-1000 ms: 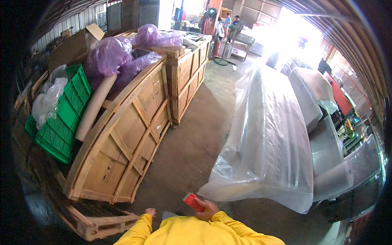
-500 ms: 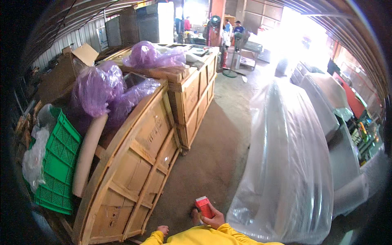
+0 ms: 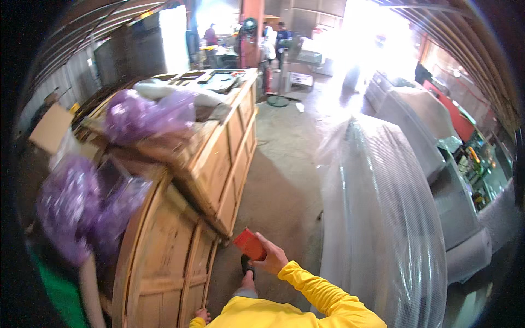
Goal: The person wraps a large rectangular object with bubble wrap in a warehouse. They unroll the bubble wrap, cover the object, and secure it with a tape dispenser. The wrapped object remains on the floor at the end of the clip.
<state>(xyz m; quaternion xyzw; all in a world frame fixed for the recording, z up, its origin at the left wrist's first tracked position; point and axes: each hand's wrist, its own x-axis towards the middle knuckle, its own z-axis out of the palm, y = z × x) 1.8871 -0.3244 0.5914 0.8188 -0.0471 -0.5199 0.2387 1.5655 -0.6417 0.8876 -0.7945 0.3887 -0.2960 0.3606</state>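
Note:
My right hand [image 3: 272, 257] is closed around a small red box-shaped object [image 3: 250, 244], holding it out in front of my body above the walkway. Its exact kind does not show. Low in the view, my left hand [image 3: 202, 315] hangs beside the nearer wooden crate [image 3: 164, 257]. It is small and blurred, so its fingers cannot be made out. Yellow sleeves cover both arms. My foot [image 3: 248, 266] shows on the floor just below the red object.
Another long wooden crate [image 3: 221, 180] stands ahead on the left, topped with purple plastic wrap [image 3: 147, 112]. Along the right lies a long stack under clear plastic sheeting [image 3: 377, 218]. A stand fan [image 3: 278, 100] and people [image 3: 281, 41] are farther off.
The view has shifted forward along the walkway, and the crates sit nearer and farther left. My right hand has reached outward and left with the red object, now tilted. My left hand is lower.

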